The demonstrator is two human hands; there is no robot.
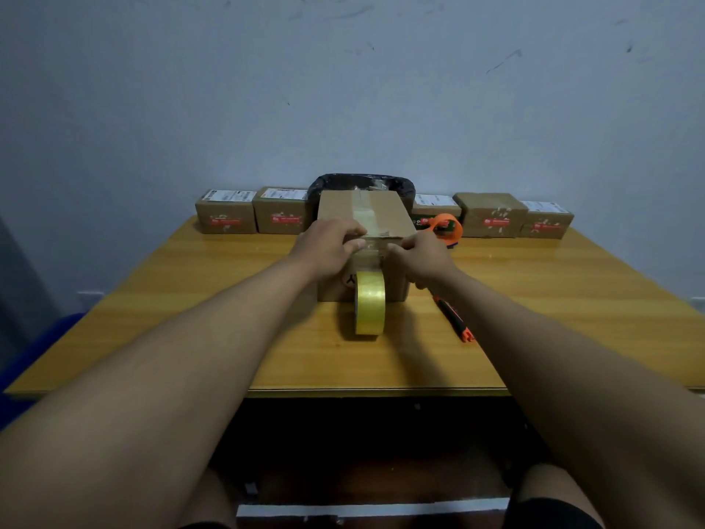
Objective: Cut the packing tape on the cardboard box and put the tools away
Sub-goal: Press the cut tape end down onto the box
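Cardboard box (375,213): centre of the wooden surface (190,307), upright, with a strip of clear packing tape (364,213) along its top and down the near face. Left hand (331,249): fingers curled on the near top edge of the box, thumb against the tape. Right hand (419,259): fingers bent, pinching at the tape on the near face; whether it grips the strip fully cannot be told. Roll of yellowish packing tape (370,302): standing on edge on the surface, touching the near face of the box, its loose strip running up between the hands. Utility knife (454,318), orange and black: lying flat on the surface to the right of the roll, partly under the right forearm. Orange tape dispenser (446,227): just right of the box. Five small parcels (226,217): in a row along the far edge. Black-lined bin (362,183): behind the box.
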